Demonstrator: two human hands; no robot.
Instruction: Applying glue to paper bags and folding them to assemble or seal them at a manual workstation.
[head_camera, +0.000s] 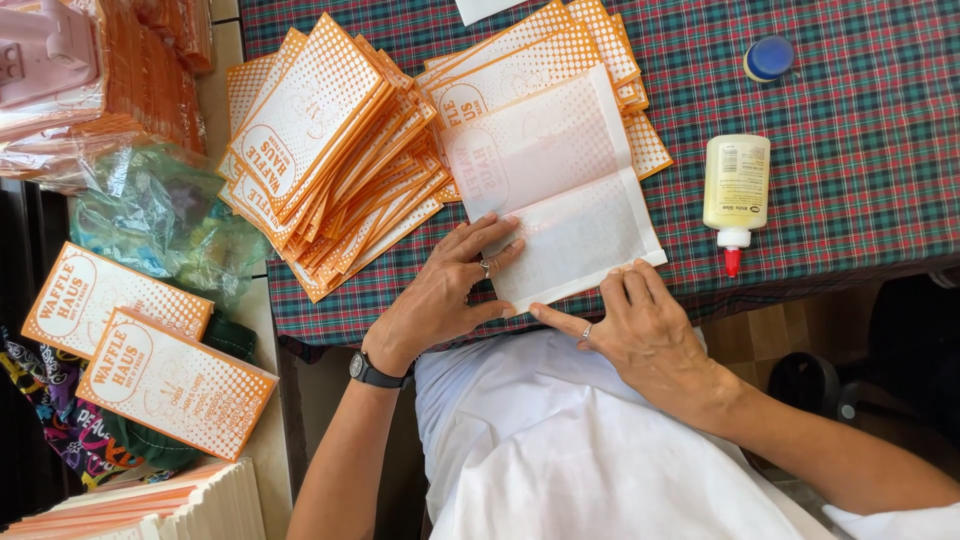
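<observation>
1. a table under a red, green and blue plaid tablecloth (850, 120) fills the upper right.
2. left of it stands a pale tiled surface (225, 100).
3. brown floor tiles (760, 340) show below the table edge.
4. soft, even daylight falls across everything, with faint shadows.
5. dark shadow lies at the far left edge.

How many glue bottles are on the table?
1. A glue bottle lies on the plaid cloth, right of the paper bag that both hands press flat. Its blue cap sits apart, further up. Another could be hidden under the bag stacks.
</observation>
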